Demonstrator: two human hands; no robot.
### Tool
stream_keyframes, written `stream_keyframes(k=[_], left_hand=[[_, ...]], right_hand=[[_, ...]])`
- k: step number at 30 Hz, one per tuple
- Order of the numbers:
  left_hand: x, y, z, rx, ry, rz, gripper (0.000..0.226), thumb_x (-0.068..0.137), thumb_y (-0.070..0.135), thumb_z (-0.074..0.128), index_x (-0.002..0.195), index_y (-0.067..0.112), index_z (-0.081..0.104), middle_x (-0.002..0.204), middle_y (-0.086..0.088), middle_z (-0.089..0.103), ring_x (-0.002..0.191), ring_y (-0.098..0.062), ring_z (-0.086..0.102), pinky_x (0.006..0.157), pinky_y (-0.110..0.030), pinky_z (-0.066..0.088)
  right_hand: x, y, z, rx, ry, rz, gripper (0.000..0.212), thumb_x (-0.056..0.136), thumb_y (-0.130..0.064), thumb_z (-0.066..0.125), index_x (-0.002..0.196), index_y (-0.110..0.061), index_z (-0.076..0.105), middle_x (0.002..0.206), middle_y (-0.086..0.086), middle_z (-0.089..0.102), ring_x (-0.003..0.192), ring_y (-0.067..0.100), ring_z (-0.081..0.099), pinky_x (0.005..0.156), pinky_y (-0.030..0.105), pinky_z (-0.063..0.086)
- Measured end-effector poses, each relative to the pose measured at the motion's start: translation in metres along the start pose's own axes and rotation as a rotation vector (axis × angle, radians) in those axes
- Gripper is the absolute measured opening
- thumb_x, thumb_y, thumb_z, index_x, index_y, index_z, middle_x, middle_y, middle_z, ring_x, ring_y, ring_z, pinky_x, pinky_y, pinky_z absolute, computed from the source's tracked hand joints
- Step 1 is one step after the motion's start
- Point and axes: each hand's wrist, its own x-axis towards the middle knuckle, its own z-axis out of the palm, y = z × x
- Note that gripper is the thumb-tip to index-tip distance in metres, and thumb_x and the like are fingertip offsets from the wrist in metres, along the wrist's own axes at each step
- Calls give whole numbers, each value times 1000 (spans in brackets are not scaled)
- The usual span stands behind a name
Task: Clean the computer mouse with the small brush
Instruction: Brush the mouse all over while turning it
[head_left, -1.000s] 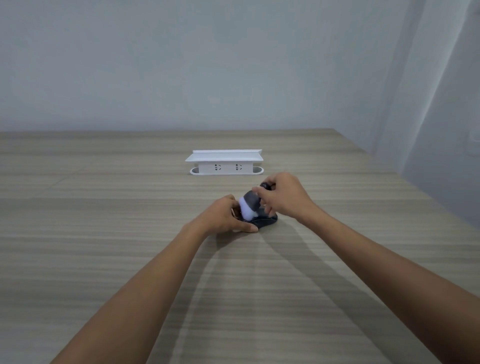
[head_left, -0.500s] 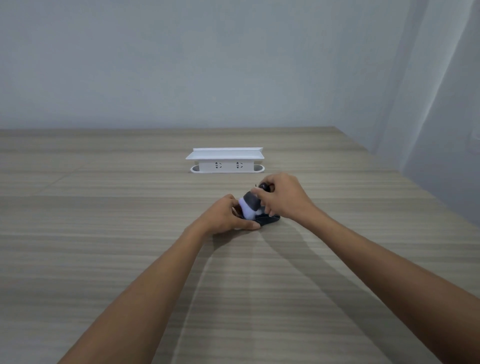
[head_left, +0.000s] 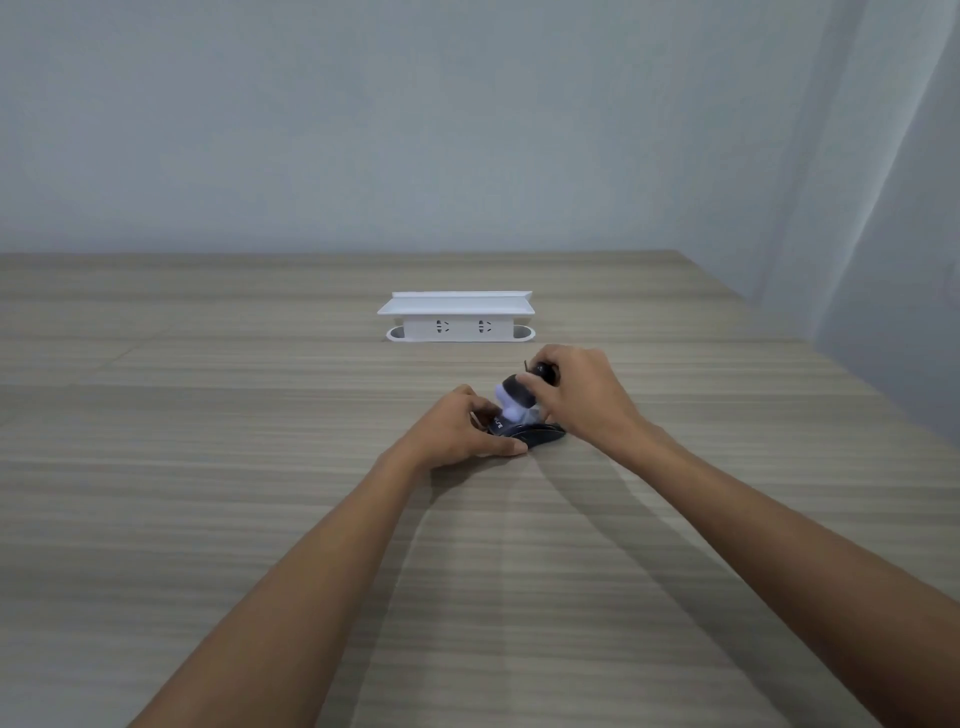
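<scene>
While your left hand (head_left: 457, 428) pins the low black plastic computer mouse (head_left: 537, 435) to the wood-grain table (head_left: 208, 467) and your right hand (head_left: 576, 395) clasps the small dark-handled, white-bristled brush (head_left: 514, 400) on its far top, hard strokes may skid the mouse right.

Table (head_left: 208, 519) bare on the near side, left and right of both forearms; open passage there. Only standing obstacle: white socket box (head_left: 460, 325), beyond the hands, well apart from them, with bare strip between. Centre occupied: left hand (head_left: 457, 434) and right hand (head_left: 582, 397) close around mouse (head_left: 540, 435) and brush (head_left: 517, 399). Wall behind table's far edge.
</scene>
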Motion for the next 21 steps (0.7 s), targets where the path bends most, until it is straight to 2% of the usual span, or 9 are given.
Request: stream_keyframes(k=[2,4,6,8,10,12,16,18,21], left_hand=[[1,0,0,8,-5,-4,50,62,57,88,99,29,70,102,7,55,83,-8,59,65,-19,41],[1,-2,0,-21,19,-39,55,59,56,89,95,24,62,94,7,59,79,-9,59,63,-22,42],[0,-4,0,-37,33,-56,60,57,55,90,95,21,58,89,8,59,75,-8,59,62,-22,42],[1,-3,1,-22,20,-34,52,59,56,89,94,26,65,94,10,57,79,-7,59,63,-19,41],[1,0,-1,4,0,-9,55,61,58,88,105,27,72,99,11,52,84,-6,57,65,-17,40],[1,1,-1,26,-6,-10,61,62,58,87,110,24,72,101,9,51,85,-7,57,67,-18,41],[0,-2,-1,-67,22,-64,60,56,53,91,98,23,61,94,8,63,80,-8,63,64,-21,44],[0,-1,-2,-18,14,-41,53,57,57,89,94,28,66,98,9,59,81,-8,61,64,-20,43],[0,2,-3,42,-9,-9,53,59,61,87,102,33,73,103,8,53,85,-5,58,67,-18,42]], right_hand=[[-1,-1,-1,8,3,-6,14,90,-23,71,86,-10,70,72,4,69,57,14,66,56,22,51],[-6,-3,3,65,-74,1,13,89,-23,72,85,-11,69,62,-1,68,49,9,68,53,17,53],[-9,-3,6,92,-123,16,15,89,-23,73,85,-10,67,57,-1,68,46,6,69,54,21,58],[-5,0,2,90,-80,37,15,90,-21,72,87,-7,67,59,3,69,49,11,70,57,30,62],[-2,3,-4,58,-23,61,14,91,-20,71,89,-6,66,67,9,70,55,19,72,61,35,62],[-5,3,-4,68,-28,72,14,91,-19,71,90,-6,65,69,13,71,55,20,72,60,35,62],[-11,-1,3,105,-115,54,15,89,-20,72,88,-6,66,62,8,72,49,13,71,56,28,61],[-7,1,0,91,-91,59,16,90,-19,72,88,-5,66,61,8,71,49,14,71,54,26,60],[0,7,-9,72,-49,85,15,91,-17,70,88,-4,65,62,7,68,48,15,71,54,29,61]])
